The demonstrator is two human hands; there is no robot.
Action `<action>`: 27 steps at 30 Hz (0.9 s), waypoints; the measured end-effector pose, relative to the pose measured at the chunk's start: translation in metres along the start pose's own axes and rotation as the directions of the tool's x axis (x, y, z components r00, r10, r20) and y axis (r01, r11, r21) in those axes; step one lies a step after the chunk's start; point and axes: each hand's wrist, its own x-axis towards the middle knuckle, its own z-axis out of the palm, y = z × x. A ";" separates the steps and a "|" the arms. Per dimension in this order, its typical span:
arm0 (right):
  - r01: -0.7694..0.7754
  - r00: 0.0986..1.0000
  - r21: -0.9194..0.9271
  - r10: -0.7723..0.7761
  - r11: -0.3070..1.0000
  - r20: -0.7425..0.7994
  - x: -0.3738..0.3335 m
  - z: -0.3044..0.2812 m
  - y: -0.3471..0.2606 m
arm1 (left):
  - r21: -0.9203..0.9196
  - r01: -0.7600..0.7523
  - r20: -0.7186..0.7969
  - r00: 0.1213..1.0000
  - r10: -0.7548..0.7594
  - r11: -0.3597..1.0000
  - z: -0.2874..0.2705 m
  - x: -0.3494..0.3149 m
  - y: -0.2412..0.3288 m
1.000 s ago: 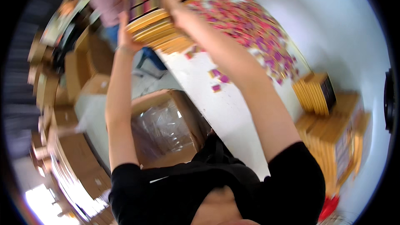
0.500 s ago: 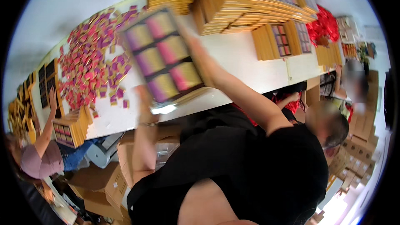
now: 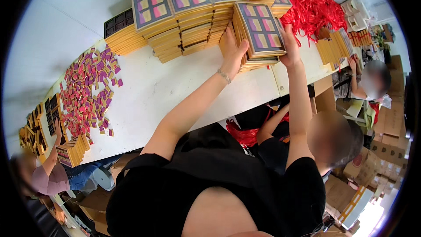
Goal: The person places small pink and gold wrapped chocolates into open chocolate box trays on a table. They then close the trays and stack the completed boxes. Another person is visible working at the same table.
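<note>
Between my two hands is a short pile of gold-sided boxes [image 3: 261,26], each top box showing six pink, purple and gold pieces under a clear lid. My left hand [image 3: 235,56] grips the pile's near left side, thumb up at the corner. My right hand [image 3: 290,49] is closed against its right edge. The pile sits at the front of a large block of stacked boxes [image 3: 188,22]; whether it rests on boxes beneath or is held just above them, I cannot tell.
Many small pink and purple wrapped pieces [image 3: 90,94] lie loose on the white table [image 3: 175,83]. Dark empty trays [image 3: 118,21] are stacked at the back. Red ribbons [image 3: 307,8] heap at the right. Co-workers sit at the left and right, one co-worker's hand [image 3: 57,128] by dark trays.
My hands have carried the boxes from near the loose pieces rightward to the big stack. The view has swung right with them.
</note>
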 end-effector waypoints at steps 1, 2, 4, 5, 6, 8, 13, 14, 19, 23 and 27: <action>-0.001 0.998 0.088 -0.004 0.996 0.065 -0.001 0.001 -0.006 | 0.308 -0.047 0.001 0.999 0.049 0.950 -0.001 0.001 0.000; -0.015 0.994 0.173 -0.004 0.985 0.106 -0.009 -0.008 -0.007 | 0.571 -0.076 0.023 0.997 0.076 0.817 0.010 -0.007 0.009; -0.025 0.994 0.007 0.025 1.000 -0.102 0.007 -0.031 -0.003 | 0.608 -0.042 0.034 0.999 0.027 0.793 0.036 -0.015 0.019; 0.012 0.998 -0.088 -0.017 0.996 -0.060 0.006 -0.044 -0.007 | 0.634 -0.059 0.038 0.998 0.045 0.771 0.044 -0.011 0.018; 0.053 0.998 -0.181 -0.057 0.982 -0.016 0.005 -0.056 -0.010 | 0.658 -0.077 0.045 0.997 0.062 0.749 0.052 -0.007 0.018; 0.217 0.958 -0.024 -0.209 0.976 0.197 -0.021 -0.029 -0.040 | 0.750 -0.199 0.109 0.978 0.180 0.631 0.067 -0.003 0.031; 0.252 0.962 -0.073 -0.241 0.965 0.130 -0.019 -0.111 -0.080 | 0.927 -0.219 0.194 0.975 0.112 0.304 0.088 0.007 0.058; 0.236 0.965 -0.097 -0.221 0.967 0.143 -0.007 -0.134 -0.074 | 0.936 -0.189 0.180 0.982 0.058 0.296 0.080 0.004 0.054; 0.076 0.997 -0.236 -0.081 0.969 -0.012 0.028 -0.123 -0.036 | 0.982 -0.147 0.123 0.975 0.187 0.120 0.055 0.004 -0.007; 0.061 0.998 -0.426 -0.062 0.902 0.013 0.042 -0.127 -0.042 | 0.988 -0.119 0.088 0.957 0.275 0.099 0.058 0.008 -0.017; 0.125 0.917 -0.922 -0.396 0.367 -0.034 0.017 -0.085 -0.037 | 0.950 -0.153 0.097 0.973 0.207 0.273 0.053 0.003 0.004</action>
